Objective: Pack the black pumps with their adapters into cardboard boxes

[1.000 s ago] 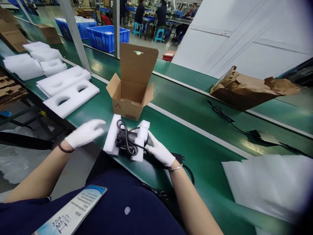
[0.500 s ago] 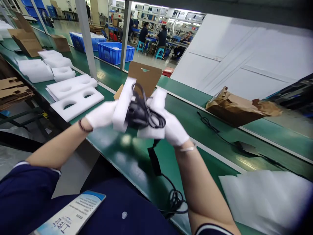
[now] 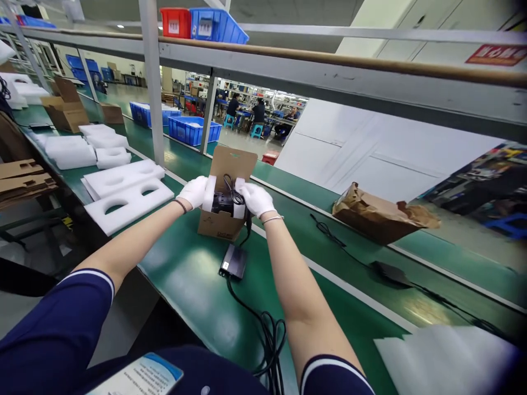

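My gloved left hand (image 3: 195, 192) is closed on the left white foam end piece (image 3: 209, 193). On the other side, my gloved right hand (image 3: 257, 198) grips the right foam end piece (image 3: 239, 210). Between the foam pieces sits a black device (image 3: 223, 203) with a coiled black cable (image 3: 233, 190) on top. All of this is partly inside an open cardboard box (image 3: 220, 226), whose lid stands up at the back. A black power adapter (image 3: 233, 262) lies on the green bench in front of the box, its cord (image 3: 269, 340) coiled near my body.
White foam sheets with cut-outs (image 3: 129, 204) and several foam blocks (image 3: 69, 152) lie to the left. Crumpled brown paper (image 3: 376, 214), another adapter (image 3: 389, 273) and white sheets (image 3: 447, 359) lie to the right. A metal post (image 3: 152, 82) and an overhead shelf (image 3: 288, 82) frame the bench.
My hands have moved forward and lowered the foam-capped device from above the bench into the cardboard box. The adapter has come to lie on the bench. The view has tilted up.
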A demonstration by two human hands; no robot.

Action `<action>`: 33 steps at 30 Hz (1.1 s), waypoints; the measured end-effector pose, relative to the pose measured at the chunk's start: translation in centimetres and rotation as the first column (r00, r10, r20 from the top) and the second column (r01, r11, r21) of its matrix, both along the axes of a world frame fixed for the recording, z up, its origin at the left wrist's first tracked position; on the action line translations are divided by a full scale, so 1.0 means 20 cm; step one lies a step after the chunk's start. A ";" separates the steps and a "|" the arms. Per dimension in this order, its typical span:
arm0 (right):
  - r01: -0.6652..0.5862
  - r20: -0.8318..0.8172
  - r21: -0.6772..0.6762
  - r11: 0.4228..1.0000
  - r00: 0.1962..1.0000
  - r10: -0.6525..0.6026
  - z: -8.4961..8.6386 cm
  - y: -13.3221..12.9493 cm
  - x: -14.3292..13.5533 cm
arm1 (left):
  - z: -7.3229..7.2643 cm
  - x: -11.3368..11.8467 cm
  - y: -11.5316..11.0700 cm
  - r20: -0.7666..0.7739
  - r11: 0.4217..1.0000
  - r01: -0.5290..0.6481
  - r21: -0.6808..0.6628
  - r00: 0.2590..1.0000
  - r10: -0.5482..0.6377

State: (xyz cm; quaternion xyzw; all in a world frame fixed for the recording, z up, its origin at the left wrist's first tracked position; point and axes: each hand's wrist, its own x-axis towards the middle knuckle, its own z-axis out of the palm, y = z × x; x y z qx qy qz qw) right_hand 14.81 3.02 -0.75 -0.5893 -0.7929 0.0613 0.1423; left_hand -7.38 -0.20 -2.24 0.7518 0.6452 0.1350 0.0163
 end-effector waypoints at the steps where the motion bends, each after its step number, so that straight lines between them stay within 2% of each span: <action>1: -0.042 0.070 -0.048 0.998 0.997 0.045 -0.01 0.01 -0.01 | -0.02 0.00 0.00 -0.041 1.000 0.005 0.004 0.999 -0.005; 3: -0.076 0.166 -0.151 0.986 0.981 0.101 -0.03 0.02 -0.03 | -0.04 0.03 0.02 -0.116 0.999 0.029 -0.013 0.993 -0.030; 6: -0.081 0.270 -0.230 0.970 0.952 0.143 -0.04 0.02 -0.07 | -0.02 0.11 0.04 -0.196 0.997 0.053 -0.064 0.978 -0.065; 8: -0.092 0.310 -0.160 0.983 0.941 0.138 -0.05 -0.06 -0.06 | -0.02 0.14 0.00 -0.228 0.996 0.067 -0.062 0.970 -0.080; 10: -0.052 0.247 0.049 0.997 0.968 0.038 -0.10 -0.22 0.01 | -0.05 0.14 -0.10 -0.217 0.985 0.159 0.063 0.966 -0.142; 12: 0.040 0.131 0.182 0.983 0.989 -0.064 -0.21 -0.47 0.10 | -0.14 0.11 -0.26 -0.174 0.938 0.260 0.228 0.959 -0.224; 13: 0.080 0.109 0.124 0.989 0.990 -0.094 -0.28 -0.61 0.15 | -0.20 0.10 -0.35 -0.154 0.911 0.307 0.274 0.949 -0.274; 14: 0.041 0.140 -0.037 0.998 0.989 -0.036 -0.37 -0.75 0.19 | -0.28 0.09 -0.45 -0.145 0.899 0.356 0.255 0.933 -0.329; 15: 0.009 0.184 -0.198 0.980 0.983 0.028 -0.45 -0.88 0.22 | -0.36 0.11 -0.53 -0.144 0.886 0.424 0.189 0.904 -0.402; 16: 0.030 0.238 -0.296 0.955 0.970 0.043 -0.53 -1.00 0.24 | -0.44 0.14 -0.60 -0.141 0.858 0.501 0.115 0.863 -0.485; 18: 0.089 0.262 -0.406 0.909 0.965 0.023 -0.65 -1.14 0.24 | -0.59 0.23 -0.68 -0.086 0.788 0.615 0.000 0.785 -0.613; 19: 0.099 0.209 -0.457 0.884 0.978 -0.002 -0.68 -1.18 0.23 | -0.65 0.30 -0.69 -0.002 0.776 0.630 -0.023 0.776 -0.630; 21: 0.037 -0.020 -0.548 0.836 0.998 -0.058 -0.66 -1.21 0.20 | -0.72 0.42 -0.68 0.242 0.806 0.591 -0.036 0.788 -0.567; 23: -0.085 -0.267 -0.541 0.837 0.961 -0.075 -0.58 -1.21 0.18 | -0.72 0.52 -0.66 0.456 0.852 0.522 -0.040 0.768 -0.450; 25: -0.138 -0.375 -0.443 0.886 0.926 -0.043 -0.48 -1.22 0.17 | -0.70 0.58 -0.67 0.555 0.892 0.450 -0.036 0.751 -0.356; 26: -0.123 -0.384 -0.377 0.918 0.923 -0.034 -0.44 -1.22 0.18 | -0.67 0.60 -0.69 0.578 0.909 0.415 -0.034 0.751 -0.321; 28: 0.005 -0.388 -0.238 0.971 0.916 -0.100 -0.37 -1.20 0.21 | -0.62 0.61 -0.74 0.638 0.938 0.344 -0.039 0.731 -0.242; 29: 0.088 -0.408 -0.156 0.984 0.901 -0.146 -0.35 -1.19 0.23 | -0.59 0.60 -0.78 0.697 0.946 0.322 -0.034 0.686 -0.209; 31: 0.202 -0.464 0.033 0.979 0.871 -0.164 -0.31 -1.12 0.27 | -0.51 0.56 -0.83 0.847 0.945 0.327 0.009 0.500 -0.181; 33: 0.185 -0.466 0.221 0.958 0.882 -0.063 -0.26 -1.04 0.29 | -0.39 0.48 -0.83 0.930 0.918 0.388 0.085 0.301 -0.213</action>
